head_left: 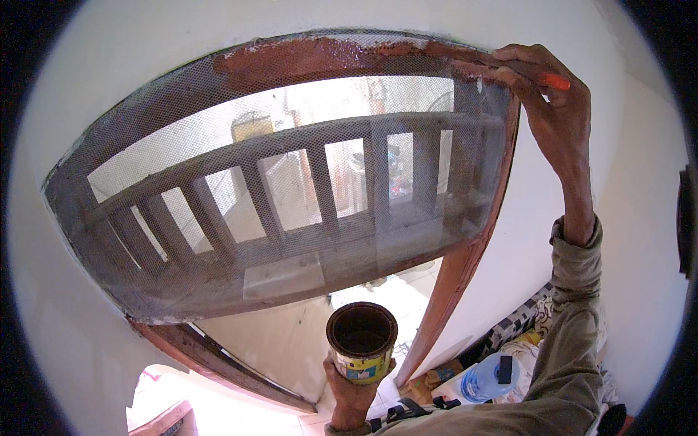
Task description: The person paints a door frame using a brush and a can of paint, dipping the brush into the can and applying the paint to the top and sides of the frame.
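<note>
My left hand is wrapped round a paint tin with a yellowish label, held upright below the window. The tin's mouth is open, and its inside looks dark brown. Up at the top right corner of a wooden window frame, my right hand is closed on a paintbrush, whose orange handle shows between the fingers. My fingers hide most of its head. Wet reddish-brown paint coats part of the frame's top bar; the wood left of it looks dull and dark. Fine mesh covers the frame and its slats.
Below the frame, a brown door post runs down on the right. A large clear blue bottle stands among cloths and bundles at the lower right. White walls flank the frame. A reddish-brown wooden edge slants at the lower left.
</note>
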Demonstrator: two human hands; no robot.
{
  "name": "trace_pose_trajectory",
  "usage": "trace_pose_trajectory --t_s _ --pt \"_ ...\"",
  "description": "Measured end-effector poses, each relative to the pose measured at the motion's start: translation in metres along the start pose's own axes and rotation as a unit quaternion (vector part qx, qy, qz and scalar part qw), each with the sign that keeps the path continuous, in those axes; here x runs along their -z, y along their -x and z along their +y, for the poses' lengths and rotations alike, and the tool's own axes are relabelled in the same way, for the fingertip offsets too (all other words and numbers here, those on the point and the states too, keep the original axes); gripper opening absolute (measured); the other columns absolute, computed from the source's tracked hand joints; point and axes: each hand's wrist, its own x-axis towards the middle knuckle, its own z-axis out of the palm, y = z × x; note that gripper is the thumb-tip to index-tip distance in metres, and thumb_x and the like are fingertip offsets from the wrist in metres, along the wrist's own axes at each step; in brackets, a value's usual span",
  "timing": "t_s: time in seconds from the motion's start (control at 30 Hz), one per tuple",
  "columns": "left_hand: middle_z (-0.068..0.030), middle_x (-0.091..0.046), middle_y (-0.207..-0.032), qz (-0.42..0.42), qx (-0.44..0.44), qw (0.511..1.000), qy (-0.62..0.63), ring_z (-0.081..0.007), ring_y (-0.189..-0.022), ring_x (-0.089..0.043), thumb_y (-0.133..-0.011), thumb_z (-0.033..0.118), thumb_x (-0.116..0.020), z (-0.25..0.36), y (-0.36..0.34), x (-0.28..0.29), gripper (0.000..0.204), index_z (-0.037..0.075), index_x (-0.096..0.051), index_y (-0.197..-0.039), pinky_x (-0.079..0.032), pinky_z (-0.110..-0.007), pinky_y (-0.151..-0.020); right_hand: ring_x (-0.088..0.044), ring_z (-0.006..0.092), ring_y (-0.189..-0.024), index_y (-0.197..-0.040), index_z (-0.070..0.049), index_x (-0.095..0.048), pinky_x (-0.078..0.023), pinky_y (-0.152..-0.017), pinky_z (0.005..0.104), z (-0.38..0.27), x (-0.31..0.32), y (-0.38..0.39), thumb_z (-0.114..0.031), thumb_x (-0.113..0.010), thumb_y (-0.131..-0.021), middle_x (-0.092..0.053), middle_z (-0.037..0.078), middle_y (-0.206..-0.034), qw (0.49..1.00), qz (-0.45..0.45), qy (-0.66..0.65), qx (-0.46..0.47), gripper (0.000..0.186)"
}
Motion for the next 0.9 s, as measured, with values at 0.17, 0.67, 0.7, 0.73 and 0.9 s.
trace_pose_trajectory --t_s 0.17,0.67,0.7,0.73,0.9 --pt "-0.0219 -0.052 -0.148 0.005 -0.003 1.000 -0.006 -0.0415 -0.135 -0.051 -0.093 0.067 -0.029 -0.004 -0.001 0.003 0.084 0.009 -0.043 -0.152 -0.040 -0.067 -0.105 -0.071 0.0146 -0.096 -0.115 -0.004 -0.073 -0.059 -0.087 0.0289 -0.020 -0.027 -0.018 -0.008 -0.070 -0.095 -0.075 0.004 -0.109 0.997 -0.044 -0.034 0.052 0.021" --pt "-0.0231 -0.051 -0.148 0.001 -0.025 1.000 -0.003 -0.0432 -0.135 -0.050 -0.093 0.067 -0.029 0.002 0.002 0.011 0.083 0.010 -0.044 -0.151 -0.039 -0.068 -0.106 -0.074 0.0161 -0.087 -0.117 -0.007 -0.073 -0.061 -0.082 0.0295 -0.013 -0.021 -0.015 -0.009 -0.069 -0.096 -0.076 0.005 -0.104 0.997 -0.013 -0.066 0.034 0.022" --pt "-0.0233 -0.051 -0.147 0.006 -0.022 1.000 0.008 -0.0432 -0.135 -0.050 -0.093 0.067 -0.029 0.002 0.003 0.012 0.083 0.010 -0.044 -0.151 -0.040 -0.067 -0.106 -0.073 0.0158 -0.084 -0.118 -0.007 -0.073 -0.061 -0.081 0.0294 -0.013 -0.019 -0.010 -0.010 -0.070 -0.096 -0.076 0.005 -0.104 0.997 0.028 -0.068 0.022 0.023" --pt "-0.0236 -0.052 -0.147 0.012 -0.019 1.000 0.019 -0.0433 -0.134 -0.051 -0.093 0.067 -0.029 0.002 0.004 0.012 0.083 0.010 -0.044 -0.151 -0.041 -0.067 -0.105 -0.074 0.0159 -0.090 -0.115 -0.005 -0.074 -0.061 -0.084 0.0288 -0.018 -0.019 -0.015 -0.012 -0.071 -0.095 -0.076 0.005 -0.109 0.998 -0.024 0.000 0.053 0.022" --pt "-0.0236 -0.053 -0.145 -0.003 -0.014 1.000 0.024 -0.0422 -0.133 -0.052 -0.093 0.067 -0.031 0.000 0.001 0.014 0.083 0.009 -0.044 -0.151 -0.043 -0.066 -0.104 -0.072 0.0151 -0.096 -0.111 -0.008 -0.077 -0.060 -0.083 0.0292 -0.005 -0.018 -0.014 -0.011 -0.072 -0.094 -0.075 0.003 -0.111 0.999 0.004 -0.042 0.015 0.018"
